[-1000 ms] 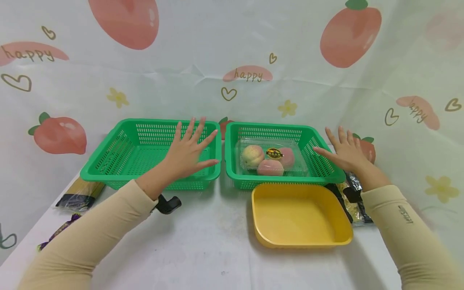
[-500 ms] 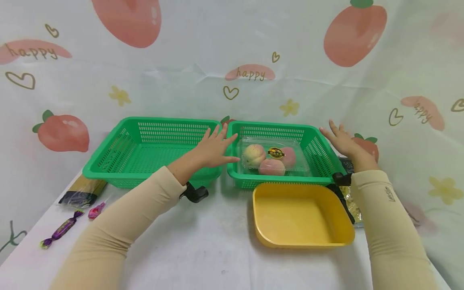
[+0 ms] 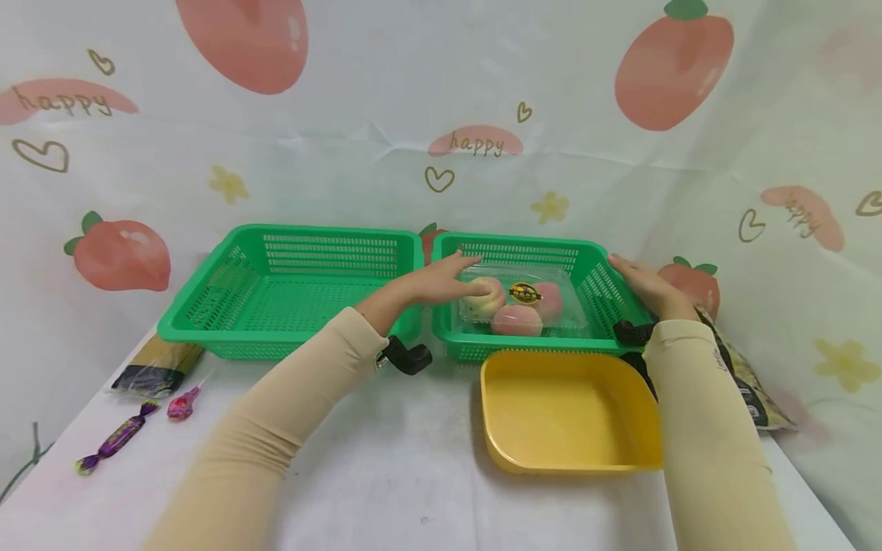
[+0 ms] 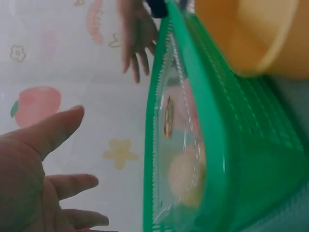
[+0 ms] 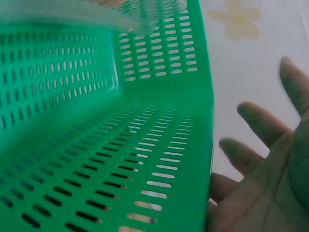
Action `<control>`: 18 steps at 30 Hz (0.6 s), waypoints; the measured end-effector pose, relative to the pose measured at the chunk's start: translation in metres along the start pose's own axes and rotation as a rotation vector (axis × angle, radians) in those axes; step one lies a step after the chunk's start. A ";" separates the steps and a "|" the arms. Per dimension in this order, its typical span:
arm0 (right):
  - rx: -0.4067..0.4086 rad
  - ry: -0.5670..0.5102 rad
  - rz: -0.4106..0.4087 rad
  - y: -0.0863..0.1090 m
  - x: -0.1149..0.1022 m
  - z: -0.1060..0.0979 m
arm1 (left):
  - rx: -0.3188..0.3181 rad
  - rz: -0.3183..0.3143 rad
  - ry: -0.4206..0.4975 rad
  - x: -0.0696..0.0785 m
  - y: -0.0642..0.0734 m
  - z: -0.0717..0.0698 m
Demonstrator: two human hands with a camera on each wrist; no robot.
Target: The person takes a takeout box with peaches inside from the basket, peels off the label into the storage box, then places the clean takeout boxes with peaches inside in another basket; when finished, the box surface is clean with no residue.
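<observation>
In the head view my left hand (image 3: 436,285) hovers over the left side of the right green basket (image 3: 441,337), fingers extended and holding nothing. The left wrist view shows its thumb and fingers spread apart beside the basket rim. My right hand (image 3: 648,287) is at that basket's right side; in the right wrist view its fingers (image 5: 263,123) are spread just outside the wall, and contact cannot be told. Inside the basket lies a clear plastic box (image 3: 568,310) of peaches (image 3: 517,320) with a black and gold label. My left hand partly covers one peach.
Another green basket (image 3: 292,334) stands to the left. In front of the right basket sits a yellow tub (image 3: 565,413). Packaged goods (image 3: 155,367), a purple wrapped candy (image 3: 117,438) and a pink lollipop (image 3: 182,404) lie at left; another packet (image 3: 751,390) lies behind my right forearm.
My left hand has moved right, from over the left basket to over the right one's edge. My right hand has come slightly left and lower toward the right basket's side.
</observation>
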State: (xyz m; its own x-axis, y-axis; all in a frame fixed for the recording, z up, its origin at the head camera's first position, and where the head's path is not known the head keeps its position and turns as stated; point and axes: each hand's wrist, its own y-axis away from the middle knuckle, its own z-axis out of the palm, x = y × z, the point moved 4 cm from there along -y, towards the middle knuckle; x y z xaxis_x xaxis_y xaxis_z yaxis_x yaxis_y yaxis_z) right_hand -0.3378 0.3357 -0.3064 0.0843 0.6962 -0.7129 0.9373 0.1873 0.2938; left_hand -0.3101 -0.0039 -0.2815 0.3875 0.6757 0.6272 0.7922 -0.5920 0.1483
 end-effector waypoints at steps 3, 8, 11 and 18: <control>0.042 0.030 -0.023 -0.004 0.006 0.000 | 0.027 -0.017 0.118 0.002 -0.006 0.001; 0.089 0.067 -0.045 -0.010 0.017 0.000 | 0.063 -0.092 0.315 -0.003 -0.021 0.004; 0.113 0.066 -0.050 -0.012 0.020 0.001 | 0.081 -0.154 0.426 -0.009 -0.031 0.006; 0.153 0.028 -0.060 -0.012 0.022 0.001 | 0.090 -0.328 0.591 -0.016 -0.044 0.010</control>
State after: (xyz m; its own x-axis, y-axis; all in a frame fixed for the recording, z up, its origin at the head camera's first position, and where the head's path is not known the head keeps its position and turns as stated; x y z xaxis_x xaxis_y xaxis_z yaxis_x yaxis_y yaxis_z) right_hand -0.3466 0.3480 -0.3265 0.0189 0.7066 -0.7073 0.9811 0.1231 0.1492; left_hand -0.3468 0.0157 -0.3062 -0.1819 0.4449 0.8769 0.8706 -0.3417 0.3540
